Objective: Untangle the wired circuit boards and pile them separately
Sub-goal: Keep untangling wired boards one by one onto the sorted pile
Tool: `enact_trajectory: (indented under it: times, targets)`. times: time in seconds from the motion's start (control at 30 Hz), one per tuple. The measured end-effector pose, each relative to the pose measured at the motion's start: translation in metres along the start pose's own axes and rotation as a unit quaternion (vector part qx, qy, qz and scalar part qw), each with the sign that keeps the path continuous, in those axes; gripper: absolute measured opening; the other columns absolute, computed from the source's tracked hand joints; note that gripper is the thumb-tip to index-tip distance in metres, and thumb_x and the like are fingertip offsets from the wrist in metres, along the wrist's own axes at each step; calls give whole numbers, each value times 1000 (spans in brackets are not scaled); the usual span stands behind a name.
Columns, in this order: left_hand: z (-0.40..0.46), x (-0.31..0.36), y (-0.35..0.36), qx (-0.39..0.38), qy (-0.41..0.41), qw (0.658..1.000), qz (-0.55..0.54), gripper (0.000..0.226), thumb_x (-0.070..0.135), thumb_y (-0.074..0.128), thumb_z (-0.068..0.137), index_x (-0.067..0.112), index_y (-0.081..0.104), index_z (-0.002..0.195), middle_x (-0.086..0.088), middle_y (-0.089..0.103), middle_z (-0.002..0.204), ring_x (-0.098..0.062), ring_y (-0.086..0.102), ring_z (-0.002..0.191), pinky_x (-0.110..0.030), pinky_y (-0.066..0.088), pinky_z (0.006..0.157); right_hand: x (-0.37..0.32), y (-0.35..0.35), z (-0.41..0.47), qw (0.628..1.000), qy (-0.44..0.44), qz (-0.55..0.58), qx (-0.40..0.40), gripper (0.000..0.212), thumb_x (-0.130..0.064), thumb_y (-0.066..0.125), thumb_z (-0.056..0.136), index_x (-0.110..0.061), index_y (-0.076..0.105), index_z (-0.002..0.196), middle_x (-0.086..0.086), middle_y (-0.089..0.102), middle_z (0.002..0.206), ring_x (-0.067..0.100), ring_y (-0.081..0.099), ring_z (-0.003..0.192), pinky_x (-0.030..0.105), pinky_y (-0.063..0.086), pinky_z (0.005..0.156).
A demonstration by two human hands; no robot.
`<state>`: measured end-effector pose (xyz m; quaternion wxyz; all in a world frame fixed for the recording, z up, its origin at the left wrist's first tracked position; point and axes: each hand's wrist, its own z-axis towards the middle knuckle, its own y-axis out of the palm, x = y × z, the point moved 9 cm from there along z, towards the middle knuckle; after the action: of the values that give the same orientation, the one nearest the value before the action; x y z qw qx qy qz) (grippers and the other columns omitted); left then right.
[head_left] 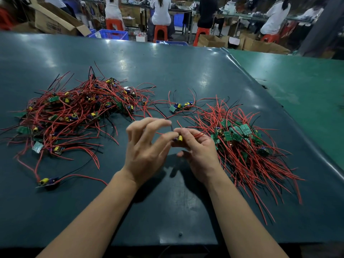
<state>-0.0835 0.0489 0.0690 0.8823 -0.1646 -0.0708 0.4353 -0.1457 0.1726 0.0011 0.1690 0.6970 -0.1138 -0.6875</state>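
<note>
The wired circuit board you are freeing sits between your 2 hands, raised above the table in front of you. Your right hand pinches it at the yellow component; your left hand pinches a red wire beside it, other fingers spread. Draw the leads out slowly along their length, never yanking across neighbours, and hold the board by its edges. The tangled heap lies to your left, the sorted pile to your right with wires fanned towards you. Lay this one there the same way. 2 stray boards wait beyond your hands.
</note>
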Motion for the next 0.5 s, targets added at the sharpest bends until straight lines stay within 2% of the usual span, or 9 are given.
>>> enact_trajectory:
  times: [0.1, 0.2, 0.33, 0.43, 0.5]
  targets:
    - [0, 6, -4, 11, 1, 1000, -11, 10, 16, 75, 81, 17, 65, 84, 1, 63, 83, -26, 54, 77, -38, 38, 76, -2, -10, 3, 996, 0, 82, 45, 14, -7, 54, 96, -6, 66, 89, 7, 73, 76, 13, 69, 60, 18, 51, 47]
    - [0, 11, 9, -57, 14, 994, -97, 21, 21, 72, 84, 9, 67, 68, 0, 56, 61, -24, 49, 56, -36, 38, 59, -3, -13, 6, 988, 1, 145, 57, 12, -1, 53, 94, -2, 65, 91, 12, 69, 81, 16, 68, 63, 22, 56, 57]
    - [-10, -7, 33, -165, -124, 965, -160, 29, 35, 60, 92, 9, 69, 81, 2, 61, 71, -20, 53, 58, -36, 45, 61, -2, -6, 4, 995, 2, 97, 24, 11, 1, 59, 90, -5, 68, 92, 4, 71, 76, 13, 67, 66, 23, 57, 65]
    - [-18, -25, 36, -156, -230, 939, -202, 34, 36, 55, 93, 8, 69, 79, 3, 63, 73, -17, 54, 59, -34, 48, 60, -1, -3, 2, 999, -12, 46, 12, 12, 6, 62, 87, -3, 67, 92, 4, 69, 75, 14, 67, 71, 24, 58, 71]
    - [-20, -34, 37, -151, -269, 928, -210, 35, 38, 58, 92, 8, 68, 78, 3, 63, 72, -11, 54, 60, -28, 48, 61, 1, -3, 2, 999, -7, 34, 15, 12, 8, 64, 85, -2, 68, 91, 4, 70, 75, 15, 68, 73, 26, 59, 73]
